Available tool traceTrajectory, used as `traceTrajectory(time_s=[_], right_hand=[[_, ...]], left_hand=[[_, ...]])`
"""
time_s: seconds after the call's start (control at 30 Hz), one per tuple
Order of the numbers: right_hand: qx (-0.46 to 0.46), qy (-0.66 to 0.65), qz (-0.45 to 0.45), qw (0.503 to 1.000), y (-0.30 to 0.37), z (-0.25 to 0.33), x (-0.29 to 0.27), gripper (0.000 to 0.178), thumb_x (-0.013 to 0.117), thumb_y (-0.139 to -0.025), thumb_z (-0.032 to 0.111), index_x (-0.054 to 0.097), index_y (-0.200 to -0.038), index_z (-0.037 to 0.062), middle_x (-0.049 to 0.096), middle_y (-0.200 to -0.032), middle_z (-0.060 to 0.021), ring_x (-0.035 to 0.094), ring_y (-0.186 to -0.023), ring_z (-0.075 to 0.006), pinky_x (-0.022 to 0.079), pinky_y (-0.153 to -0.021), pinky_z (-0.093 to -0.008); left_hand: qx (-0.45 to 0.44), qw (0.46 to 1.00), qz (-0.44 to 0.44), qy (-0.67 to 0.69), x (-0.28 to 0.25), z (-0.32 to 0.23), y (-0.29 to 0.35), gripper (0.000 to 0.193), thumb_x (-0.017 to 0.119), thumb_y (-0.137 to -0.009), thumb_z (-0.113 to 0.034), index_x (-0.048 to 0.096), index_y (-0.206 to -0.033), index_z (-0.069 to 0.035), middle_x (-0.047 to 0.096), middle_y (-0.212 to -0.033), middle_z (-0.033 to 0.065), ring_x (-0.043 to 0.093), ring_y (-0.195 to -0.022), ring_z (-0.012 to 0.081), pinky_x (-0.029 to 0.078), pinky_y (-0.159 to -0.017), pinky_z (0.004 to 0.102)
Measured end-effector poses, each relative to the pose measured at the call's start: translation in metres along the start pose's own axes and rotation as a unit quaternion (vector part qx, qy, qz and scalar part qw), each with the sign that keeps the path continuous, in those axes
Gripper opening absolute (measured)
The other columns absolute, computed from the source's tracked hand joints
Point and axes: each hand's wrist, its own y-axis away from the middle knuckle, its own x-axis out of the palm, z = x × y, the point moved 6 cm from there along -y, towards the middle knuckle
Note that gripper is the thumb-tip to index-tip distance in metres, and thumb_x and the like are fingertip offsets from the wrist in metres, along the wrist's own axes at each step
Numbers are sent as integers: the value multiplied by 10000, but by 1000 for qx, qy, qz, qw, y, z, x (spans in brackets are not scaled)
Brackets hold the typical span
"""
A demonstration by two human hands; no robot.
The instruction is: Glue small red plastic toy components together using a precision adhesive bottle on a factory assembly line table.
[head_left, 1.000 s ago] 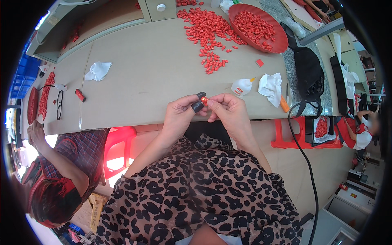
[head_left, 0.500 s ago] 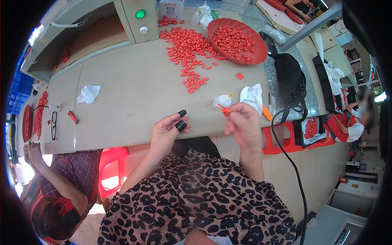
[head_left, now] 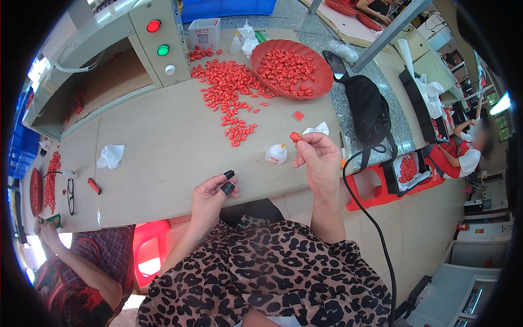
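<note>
Between the thumb and fingertips of my right hand is a small glossy red piece, held above the table. My left hand is over the table's front edge, black covers on its thumb and index finger. Those two tips stand a little apart and I see nothing between them. Just left of my right hand stands a white squeeze bottle with a yellowish tip. A white tissue lies partly hidden behind the right hand. Farther off, many similar red pieces are spread in a loose heap.
A red scalloped bowl of red pieces stands beyond the heap. At the far left is a grey machine with lit buttons. A black bag and a black cable are at the right. Another person works at the left.
My right hand has lifted the red piece slightly away from me, clear of the bottle. The view has shifted, showing more of the machine. My left hand keeps nearly the same pose.
</note>
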Motion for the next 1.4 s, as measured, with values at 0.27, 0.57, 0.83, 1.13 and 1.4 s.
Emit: traceTrajectory(time_s=[0.27, 0.57, 0.83, 1.13, 1.4], right_hand=[[-9, 4, 22, 1000, 9, 14, 12, 100, 544, -743, -37, 515, -837, -59, 570, -721, -80, 530, -519, -76, 449, -483, -178], [88, -17, 151, 984, 38, 10, 61, 116, 547, -753, -27, 511, -859, -57, 565, -780, -87, 539, -561, -76, 475, -501, -184], [130, -36, 192, 972, 49, 6, 80, 124, 540, -765, -11, 514, -874, -66, 572, -791, -97, 559, -596, -88, 478, -527, -187], [211, -16, 209, 955, 67, -5, 87, 125, 531, -787, 29, 518, -871, -62, 585, -814, -104, 576, -652, -98, 472, -589, -183], [235, -10, 244, 941, 79, -16, 88, 121, 537, -785, 32, 519, -872, -50, 585, -813, -92, 578, -669, -90, 465, -587, -162]], left_hand=[[8, 1000, -6, -10, -3, 0, 1, 231, 553, -772, -44, 540, -996, 13, 581, -881, 120, 562, -707, 156, 482, -628, 273], [130, 985, 110, 12, 51, -84, 2, 262, 526, -759, 36, 524, -1020, 21, 521, -989, 143, 560, -708, 153, 486, -614, 248], [97, 990, 79, -60, 50, -98, 15, 166, 525, -725, 74, 598, -864, 19, 550, -900, 133, 561, -667, 162, 470, -600, 236], [18, 992, 115, -46, 29, -84, 26, 162, 578, -712, 53, 591, -872, 34, 542, -916, 121, 571, -758, 161, 499, -673, 247], [-6, 993, 117, -13, 20, -73, 39, 175, 604, -680, 71, 592, -850, 29, 551, -878, 109, 573, -756, 147, 491, -676, 229]])
